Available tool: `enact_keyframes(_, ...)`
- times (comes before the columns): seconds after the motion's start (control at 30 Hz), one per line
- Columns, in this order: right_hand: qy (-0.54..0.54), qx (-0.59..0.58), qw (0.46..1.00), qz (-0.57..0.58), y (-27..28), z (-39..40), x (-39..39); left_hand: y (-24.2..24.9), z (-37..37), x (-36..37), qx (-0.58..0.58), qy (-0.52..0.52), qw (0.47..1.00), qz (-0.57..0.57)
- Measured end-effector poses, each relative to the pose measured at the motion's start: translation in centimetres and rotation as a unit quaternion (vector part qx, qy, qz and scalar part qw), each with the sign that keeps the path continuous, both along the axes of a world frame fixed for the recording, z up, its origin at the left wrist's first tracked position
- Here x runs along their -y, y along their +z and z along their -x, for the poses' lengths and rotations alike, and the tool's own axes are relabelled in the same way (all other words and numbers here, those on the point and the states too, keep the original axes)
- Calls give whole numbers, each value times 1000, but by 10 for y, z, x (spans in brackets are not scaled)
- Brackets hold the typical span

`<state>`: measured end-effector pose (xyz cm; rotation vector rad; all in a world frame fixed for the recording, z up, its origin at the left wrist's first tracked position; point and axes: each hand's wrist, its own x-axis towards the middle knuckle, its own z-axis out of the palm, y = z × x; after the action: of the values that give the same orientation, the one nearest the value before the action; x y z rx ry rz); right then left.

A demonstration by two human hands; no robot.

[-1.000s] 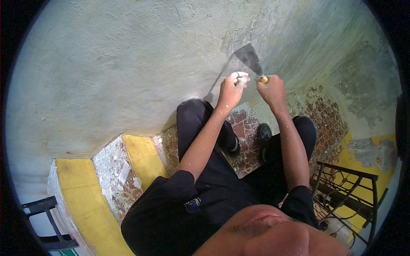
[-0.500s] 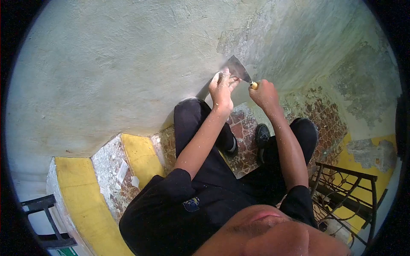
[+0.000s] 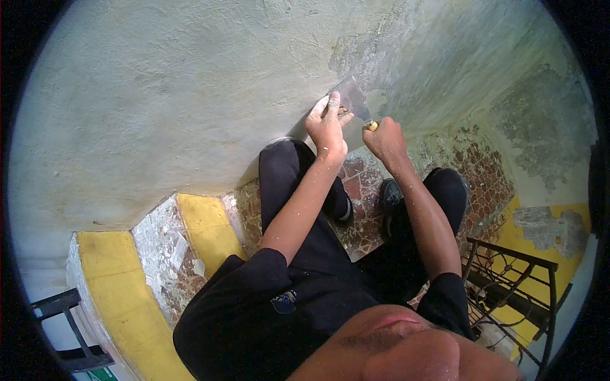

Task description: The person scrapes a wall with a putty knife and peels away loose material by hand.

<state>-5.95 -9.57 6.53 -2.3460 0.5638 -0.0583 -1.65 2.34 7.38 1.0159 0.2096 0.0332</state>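
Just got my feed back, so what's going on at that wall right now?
A person is working a scraper against the pale plastered wall. The right hand grips its yellow handle, while the left hand presses fingers on the blade. The blade sits at the edge of a patch where the coating is already off. The person stands on a tiled landing beside yellow-edged steps.

— What is the person wearing?
— A black short-sleeved shirt (image 3: 267, 311) with a small badge on the chest, toward seven o'clock of the view. Black trousers (image 3: 286, 171) cover both legs.
— And the feet?
— Black shoes (image 3: 391, 193) near the centre, the other one with a pale sole edge.
— Anything on the hands?
— The left hand (image 3: 325, 127) and right hand (image 3: 381, 140) are bare, flecked with pale dust, as are the forearms. No watch or glove shows.
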Motion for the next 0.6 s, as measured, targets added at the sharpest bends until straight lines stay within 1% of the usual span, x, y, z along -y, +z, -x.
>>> enact_keyframes(0.07, 9, -7, 999, -31, -3, 1, -2, 2, 1, -3, -2, 5, 1000, -3)
enact_keyframes(0.17, -15, -11, 999, -29, 5, 2, -8, 2, 0, -2, 8, 6, 1000, -9)
enact_keyframes(0.27, -4, -7, 999, -48, -7, -5, -7, 2, 0, -3, 3, 17, 1000, -23)
enact_keyframes(0.33, -8, -2, 998, -61, -13, -5, -12, 4, -1, -3, 28, 30, 999, -30)
enact_keyframes(0.47, -11, -12, 996, -85, -21, -12, -17, 6, -2, -8, 40, 36, 997, -49)
enact_keyframes(0.5, -9, -10, 996, -86, -10, -13, -20, 9, -3, -9, 56, 38, 997, -38)
enact_keyframes(0.57, 26, 57, 995, -79, 28, -14, -24, 26, -3, -13, 73, 41, 996, -23)
enact_keyframes(0.6, 29, 58, 995, -75, 35, -19, -29, 43, -3, -22, 107, 45, 993, -30)
